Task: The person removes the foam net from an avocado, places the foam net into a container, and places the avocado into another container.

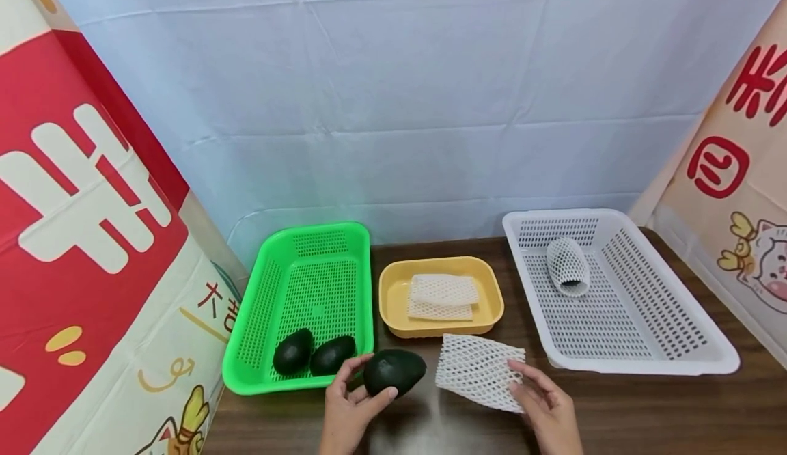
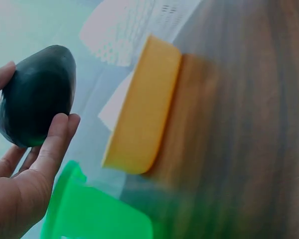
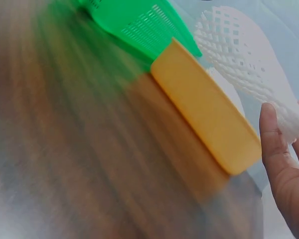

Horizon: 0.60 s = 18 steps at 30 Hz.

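My left hand [image 1: 352,402] grips a dark green avocado [image 1: 395,371] by its blunt end, thumb on one side and fingers on the other. In the left wrist view the same avocado [image 2: 39,94] is held up in the fingers. My right hand [image 1: 544,404] pinches the right edge of a white foam net sleeve [image 1: 478,371], which points left toward the avocado. A small gap separates the avocado's narrow end from the sleeve's near end. The right wrist view shows the sleeve [image 3: 239,50] with its far end slightly spread.
Two avocados lie in the green basket [image 1: 246,346] at left. A yellow tray [image 1: 393,325] in the middle holds folded foam net sleeves [image 1: 443,291]. At right, a white basket [image 1: 645,366] contains a sleeved avocado [image 1: 567,267]. A cloth backdrop [image 1: 418,100] stands behind the brown table [image 1: 615,414].
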Tool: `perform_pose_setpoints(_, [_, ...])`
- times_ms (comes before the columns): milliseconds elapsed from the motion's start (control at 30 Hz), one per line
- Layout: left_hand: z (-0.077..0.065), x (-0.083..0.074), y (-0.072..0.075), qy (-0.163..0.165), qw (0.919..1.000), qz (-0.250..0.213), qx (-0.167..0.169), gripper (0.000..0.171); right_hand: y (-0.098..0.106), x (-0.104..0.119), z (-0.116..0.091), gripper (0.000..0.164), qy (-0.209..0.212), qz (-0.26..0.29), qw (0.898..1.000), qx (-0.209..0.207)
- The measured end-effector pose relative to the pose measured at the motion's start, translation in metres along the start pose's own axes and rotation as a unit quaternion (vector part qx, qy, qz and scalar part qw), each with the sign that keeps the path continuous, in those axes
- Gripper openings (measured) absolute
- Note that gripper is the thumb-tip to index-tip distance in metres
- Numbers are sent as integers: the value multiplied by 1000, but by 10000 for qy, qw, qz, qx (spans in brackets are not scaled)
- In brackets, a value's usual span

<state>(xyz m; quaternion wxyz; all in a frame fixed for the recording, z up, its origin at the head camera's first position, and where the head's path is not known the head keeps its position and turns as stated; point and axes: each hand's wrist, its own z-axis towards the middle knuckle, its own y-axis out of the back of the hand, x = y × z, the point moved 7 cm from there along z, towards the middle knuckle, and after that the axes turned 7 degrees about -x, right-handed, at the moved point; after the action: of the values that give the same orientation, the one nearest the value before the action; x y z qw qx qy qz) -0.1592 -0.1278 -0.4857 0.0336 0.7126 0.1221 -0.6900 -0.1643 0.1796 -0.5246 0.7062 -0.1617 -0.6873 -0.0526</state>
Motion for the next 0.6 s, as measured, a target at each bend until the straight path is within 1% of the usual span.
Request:
perform_pose_setpoints(67, [4,-9,3,-249,9996,-99,-51,54,-3,-1,6,37,249,127,9995,176])
perform_pose_setpoints(133, [9,-17,7,-393,9989,-205,-122,54,-5,-7,13,38,478,269,9977,403])
perform_pose_setpoints(167, [11,-22,9,-441,9986,-223,-163,54,-5,-10,17,39,625,304,9963,501])
perform_pose_setpoints(200, [15,-26,10,-410,9986,-267,-213,55,-6,-12,22,40,789,370,9945,588])
perform_pose_setpoints(233, [18,-31,12,-492,9981,-290,-222,56,-7,-13,25,40,898,336,9935,610])
perform_pose_setpoints(267, [20,-36,14,-534,9979,-285,-245,56,-7,-15,29,40,1011,429,9915,693])
perform_pose_setpoints(333, [24,-46,18,-596,9977,-237,-241,57,-11,-11,33,40,1201,499,9887,746])
perform_pose_setpoints(367, [26,-51,19,-633,9975,-200,-223,57,-14,-6,33,40,1196,514,9889,715])
perform_pose_setpoints(400, [27,-56,20,-669,9974,-193,-200,57,-17,-2,35,40,1241,715,9865,792])
perform_pose_setpoints(500, [28,-71,22,-704,9974,-47,-151,58,-28,15,33,40,1027,980,9874,699])
perform_pose_setpoints(533, [29,-76,23,-727,9972,-12,-155,57,-30,18,34,41,981,1173,9855,742])
perform_pose_setpoints(600, [31,-84,24,-750,9970,104,-154,58,-32,16,41,42,984,1386,9825,761])
